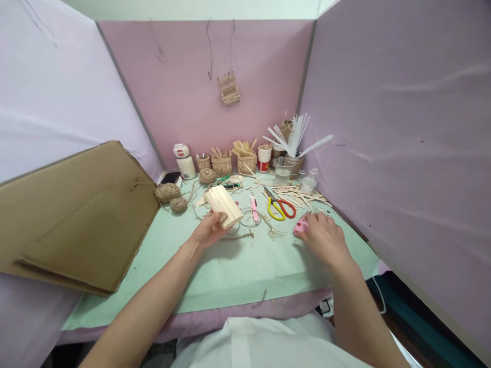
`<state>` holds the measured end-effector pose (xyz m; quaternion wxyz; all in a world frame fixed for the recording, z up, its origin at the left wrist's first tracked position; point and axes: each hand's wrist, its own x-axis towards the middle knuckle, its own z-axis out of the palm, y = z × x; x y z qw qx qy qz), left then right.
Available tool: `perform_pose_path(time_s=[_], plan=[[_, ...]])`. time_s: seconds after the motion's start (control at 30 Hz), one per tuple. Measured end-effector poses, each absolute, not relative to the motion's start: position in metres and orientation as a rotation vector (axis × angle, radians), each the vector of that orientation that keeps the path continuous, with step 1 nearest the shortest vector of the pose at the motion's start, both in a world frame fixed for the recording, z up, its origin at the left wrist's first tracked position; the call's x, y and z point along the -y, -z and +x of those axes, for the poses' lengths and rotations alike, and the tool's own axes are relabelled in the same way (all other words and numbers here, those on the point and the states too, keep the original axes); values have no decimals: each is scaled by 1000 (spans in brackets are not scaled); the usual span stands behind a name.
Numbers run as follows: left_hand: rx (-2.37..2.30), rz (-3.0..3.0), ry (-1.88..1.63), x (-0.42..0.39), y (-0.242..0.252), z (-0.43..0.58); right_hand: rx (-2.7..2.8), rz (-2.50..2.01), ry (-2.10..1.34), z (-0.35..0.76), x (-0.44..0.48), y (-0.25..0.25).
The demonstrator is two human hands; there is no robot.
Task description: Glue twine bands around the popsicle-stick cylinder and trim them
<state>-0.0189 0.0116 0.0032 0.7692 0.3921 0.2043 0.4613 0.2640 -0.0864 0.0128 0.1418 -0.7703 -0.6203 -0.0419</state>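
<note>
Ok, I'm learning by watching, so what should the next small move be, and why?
Probably closing the right hand around the pink item and lifting it: the fingers lie over it, though whether they grip it is hard to tell, and the left hand is busy holding the wood piece.

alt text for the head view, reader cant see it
A person's left hand holds a piece of pale wooden slats above a green-covered table while the right hand touches a small pink object. Scissors lie beyond the hands, with balls of twine to the left and stick-filled baskets behind.
</note>
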Motion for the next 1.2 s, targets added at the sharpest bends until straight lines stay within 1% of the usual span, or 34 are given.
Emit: perform_pose_path(time_s=[0.07, 0.13, 0.17, 0.23, 0.47, 0.77, 0.93, 1.2], plan=[[-487, 901, -983, -11, -1, -16, 1845, -1851, 63, 241, 90, -25], [-539, 955, -962, -9, 1, -13, 1891, -1462, -138, 215, 91, -38], [-564, 979, -959, -8, 3, -11, 1895, -1329, -218, 202, 90, -43], [-601, 1022, -974, -6, 4, -8, 1863, -1222, -276, 180, 86, -49], [-634, 1131, -1071, -2, 1, 0, 1737, -1147, -412, 157, 65, -39], [-651, 1027, -1077, -5, 3, -1, 1169, -1055, -858, 159, 54, -26], [-674, 1021, -1016, -3, -2, -4, 1027, -987, -1029, 161, 48, -18], [-678, 1012, -957, 2, -8, -5, 961, -1003, -1036, 159, 42, -11]])
